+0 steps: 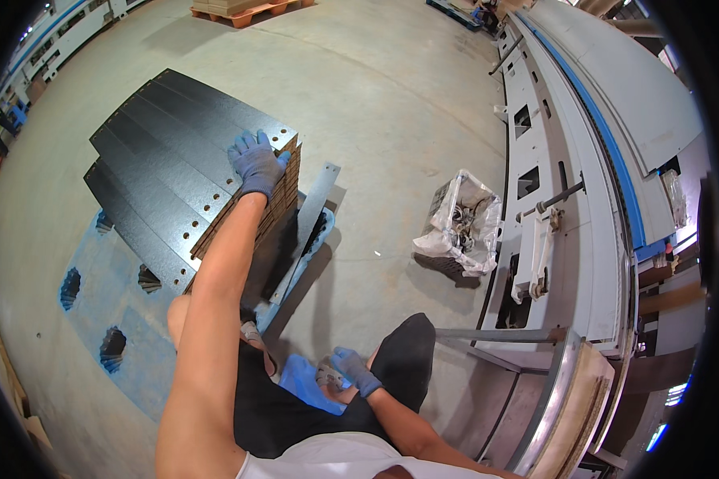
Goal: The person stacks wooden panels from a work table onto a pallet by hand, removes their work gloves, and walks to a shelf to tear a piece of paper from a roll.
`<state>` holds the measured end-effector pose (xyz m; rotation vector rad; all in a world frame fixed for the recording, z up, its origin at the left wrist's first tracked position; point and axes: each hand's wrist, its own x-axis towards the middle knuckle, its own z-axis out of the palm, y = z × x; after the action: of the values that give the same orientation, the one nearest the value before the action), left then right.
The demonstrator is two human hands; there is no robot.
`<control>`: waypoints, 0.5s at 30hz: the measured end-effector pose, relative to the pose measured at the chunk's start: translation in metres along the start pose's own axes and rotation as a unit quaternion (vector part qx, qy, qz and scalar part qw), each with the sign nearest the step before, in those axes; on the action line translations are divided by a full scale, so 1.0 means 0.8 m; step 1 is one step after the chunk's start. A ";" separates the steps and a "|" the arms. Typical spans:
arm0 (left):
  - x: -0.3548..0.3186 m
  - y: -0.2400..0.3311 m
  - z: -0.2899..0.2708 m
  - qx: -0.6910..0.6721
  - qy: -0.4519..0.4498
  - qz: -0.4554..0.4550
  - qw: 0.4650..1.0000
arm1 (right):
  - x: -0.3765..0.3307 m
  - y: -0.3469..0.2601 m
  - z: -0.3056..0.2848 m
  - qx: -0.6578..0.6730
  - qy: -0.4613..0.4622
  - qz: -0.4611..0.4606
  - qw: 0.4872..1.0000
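My left hand (256,164), in a blue-grey work glove, rests on top of a stack of dark panels (160,152). Its fingers are spread over the panels' end, near a row of drilled holes. Brown layered edges show on the stack's side below that hand. A blue pallet (128,303) with dark openings lies under the stack. Down by my right knee hangs my right hand (351,369), also gloved, its fingers loosely apart with nothing visible in them. Beside it are a blue plastic sheet (302,385) and my shoe, partly covered.
A long grey strip (318,195) leans beside the stack. Right of it stands a plastic-lined bin (465,219) with scraps inside. A long white machine (547,152) runs along the right, with a metal-framed bench (551,399) nearby. An orange pallet (244,16) with boxes sits far ahead.
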<state>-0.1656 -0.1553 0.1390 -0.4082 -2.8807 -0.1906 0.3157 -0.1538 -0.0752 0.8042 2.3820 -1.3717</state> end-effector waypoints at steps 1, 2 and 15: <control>0.003 0.010 0.005 -0.004 0.001 0.003 1.000 | 0.004 0.015 0.008 -0.024 0.007 -0.025 0.999; 0.004 0.018 0.010 0.019 0.023 0.007 1.000 | 0.010 0.030 0.014 -0.048 0.013 -0.050 0.998; 0.007 0.008 0.022 0.060 0.070 0.018 0.996 | 0.013 0.004 0.021 -0.048 -0.024 0.032 0.998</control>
<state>-0.1725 -0.1449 0.1236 -0.4071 -2.7276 -0.0393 0.3085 -0.1634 -0.0916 0.8051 2.3443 -1.2293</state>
